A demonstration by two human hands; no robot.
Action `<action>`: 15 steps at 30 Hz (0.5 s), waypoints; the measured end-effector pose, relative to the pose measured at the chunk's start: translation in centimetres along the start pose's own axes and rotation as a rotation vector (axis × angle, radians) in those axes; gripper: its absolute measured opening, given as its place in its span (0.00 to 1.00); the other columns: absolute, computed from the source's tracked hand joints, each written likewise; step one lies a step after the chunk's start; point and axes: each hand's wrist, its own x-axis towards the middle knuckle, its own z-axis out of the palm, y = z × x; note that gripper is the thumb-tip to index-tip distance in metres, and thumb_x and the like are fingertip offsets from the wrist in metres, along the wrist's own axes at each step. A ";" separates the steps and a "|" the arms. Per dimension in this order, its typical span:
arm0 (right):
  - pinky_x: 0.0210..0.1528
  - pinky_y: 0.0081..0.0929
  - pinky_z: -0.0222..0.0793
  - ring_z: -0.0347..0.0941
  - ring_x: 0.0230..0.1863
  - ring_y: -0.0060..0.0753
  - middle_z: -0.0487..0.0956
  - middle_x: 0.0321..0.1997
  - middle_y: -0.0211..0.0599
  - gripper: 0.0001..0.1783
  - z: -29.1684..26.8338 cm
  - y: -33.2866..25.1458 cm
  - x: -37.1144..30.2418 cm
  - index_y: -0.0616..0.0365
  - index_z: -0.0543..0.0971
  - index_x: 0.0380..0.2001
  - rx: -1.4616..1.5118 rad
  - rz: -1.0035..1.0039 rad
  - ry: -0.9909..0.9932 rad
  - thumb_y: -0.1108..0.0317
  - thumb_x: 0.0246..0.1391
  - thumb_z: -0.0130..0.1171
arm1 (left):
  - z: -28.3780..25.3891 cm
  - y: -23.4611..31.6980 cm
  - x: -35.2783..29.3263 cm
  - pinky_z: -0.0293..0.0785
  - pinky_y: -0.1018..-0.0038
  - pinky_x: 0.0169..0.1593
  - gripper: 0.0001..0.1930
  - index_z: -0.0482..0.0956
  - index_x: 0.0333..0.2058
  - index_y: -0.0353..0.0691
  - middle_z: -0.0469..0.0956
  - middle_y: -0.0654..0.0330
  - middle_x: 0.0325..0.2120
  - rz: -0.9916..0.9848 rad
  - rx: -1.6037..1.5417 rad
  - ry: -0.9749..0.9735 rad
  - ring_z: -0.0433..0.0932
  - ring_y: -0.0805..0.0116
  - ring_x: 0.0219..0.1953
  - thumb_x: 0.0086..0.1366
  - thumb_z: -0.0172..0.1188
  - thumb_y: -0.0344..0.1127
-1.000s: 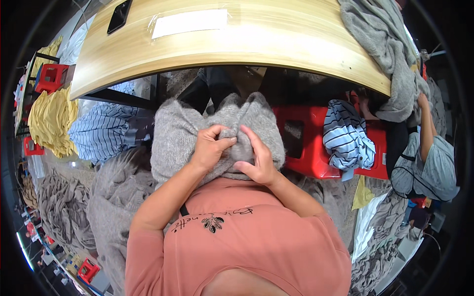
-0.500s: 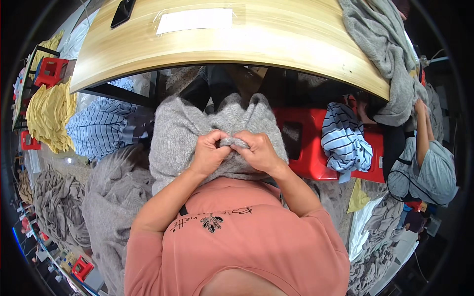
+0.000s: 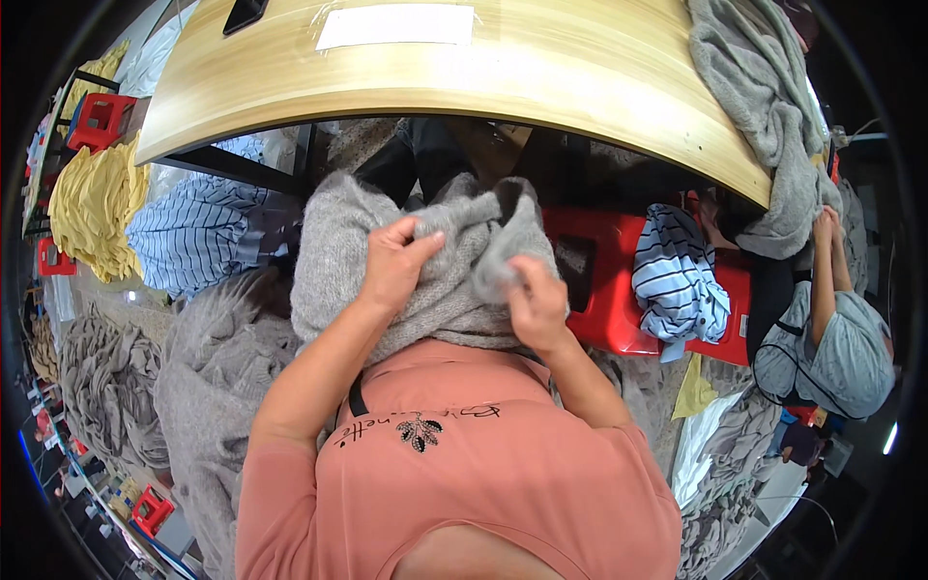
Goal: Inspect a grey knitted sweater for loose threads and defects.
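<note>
A grey fuzzy knit garment [image 3: 338, 242] lies bunched across the person's lap, just on the near side of the table. The left hand [image 3: 389, 266] pinches a fold of it between thumb and fingers, above the middle of the lap. The right hand [image 3: 537, 302], apart from the left and a little nearer, has its fingers curled on a raised flap; blur hides the exact grip there.

On the far side, the wood-grain table [image 3: 551, 68] bears a white paper sheet [image 3: 394, 26] and, farther left, a black smartphone [image 3: 245, 14] cut by the picture's edge. Grey knit fabric [image 3: 759, 106] drapes over its right end. Right of the lap, blue-and-black striped cloth [image 3: 677, 280] rests on red plastic stools [image 3: 609, 309]; beyond, a co-worker [image 3: 841, 333] has both hands at the hanging fabric. To the left are blue striped fabric [image 3: 198, 237], a yellow garment pile [image 3: 97, 217] and, nearer, grey garment heaps [image 3: 227, 377].
</note>
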 end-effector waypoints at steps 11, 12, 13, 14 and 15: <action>0.18 0.26 0.64 0.68 0.18 0.33 0.69 0.22 0.36 0.11 0.6 -2.5 2.1 0.63 0.73 0.26 -0.322 -0.813 -0.001 0.78 0.32 0.53 | 0.6 1.3 0.0 0.57 0.83 0.21 0.08 0.69 0.17 0.36 0.64 0.72 0.15 0.000 0.187 -0.348 0.60 0.85 0.20 0.53 0.57 0.27; 0.19 0.26 0.64 0.69 0.19 0.32 0.70 0.23 0.36 0.11 0.7 -2.2 2.3 0.63 0.73 0.26 -0.362 -0.823 0.038 0.79 0.31 0.54 | 0.3 1.0 -0.1 0.54 0.83 0.20 0.12 0.66 0.15 0.38 0.62 0.73 0.14 -0.159 0.097 -0.392 0.57 0.86 0.19 0.54 0.57 0.28; 0.20 0.25 0.65 0.70 0.20 0.32 0.71 0.25 0.37 0.11 0.9 -1.9 2.4 0.63 0.73 0.26 -0.351 -0.853 0.037 0.79 0.31 0.54 | 0.1 0.7 -0.2 0.49 0.84 0.18 0.17 0.59 0.13 0.42 0.58 0.75 0.12 -0.125 0.103 -0.380 0.53 0.87 0.17 0.56 0.56 0.29; 0.20 0.25 0.65 0.70 0.20 0.32 0.71 0.25 0.37 0.11 1.1 -1.6 2.3 0.63 0.73 0.26 -0.351 -0.856 0.033 0.79 0.31 0.54 | -0.1 0.5 -0.2 0.49 0.84 0.18 0.17 0.59 0.13 0.42 0.58 0.75 0.12 -0.123 0.099 -0.377 0.53 0.87 0.17 0.56 0.56 0.29; 0.20 0.26 0.66 0.70 0.21 0.34 0.71 0.25 0.39 0.12 1.4 -1.3 2.2 0.64 0.73 0.26 -0.339 -0.844 0.028 0.81 0.30 0.54 | -0.3 0.3 -0.2 0.49 0.85 0.17 0.10 0.66 0.18 0.40 0.60 0.75 0.13 -0.079 0.103 -0.392 0.54 0.87 0.16 0.57 0.56 0.28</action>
